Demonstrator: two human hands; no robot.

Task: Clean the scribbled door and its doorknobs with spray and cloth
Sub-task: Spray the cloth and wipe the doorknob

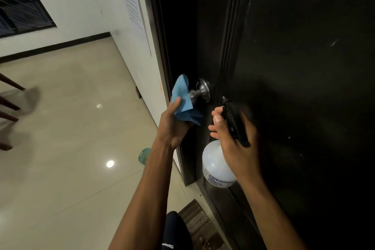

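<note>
— Left hand [172, 126] first: what has it got?

— Its fingers and thumb are curled round one blue cloth [183, 100], bunched and pressed against the outer end of the silver doorknob [199, 91].

— And the right hand [235, 140]?

— Wrapped round the neck of one spray bottle [218, 165], forefinger and thumb up at the black trigger head, which sits just right of and below the knob.

— Anything in the bottle?

— Its white body is translucent with a printed label near the base; I cannot tell how full it is.

— Where is the knob on the door [304, 87]?

— Near the door's left edge, on a round metal plate. One knob is in sight. The door is very dark, with a few pale marks on the panel to the right.

— What else, counted?

— One striped mat [199, 223] at the door's bottom edge with a bare foot on it, one small green object [144, 156] on the tiled floor [81, 148] beside the frame, one sheet of printed paper [132, 2] on the white wall, one dark window [20, 2] at the upper left.
</note>
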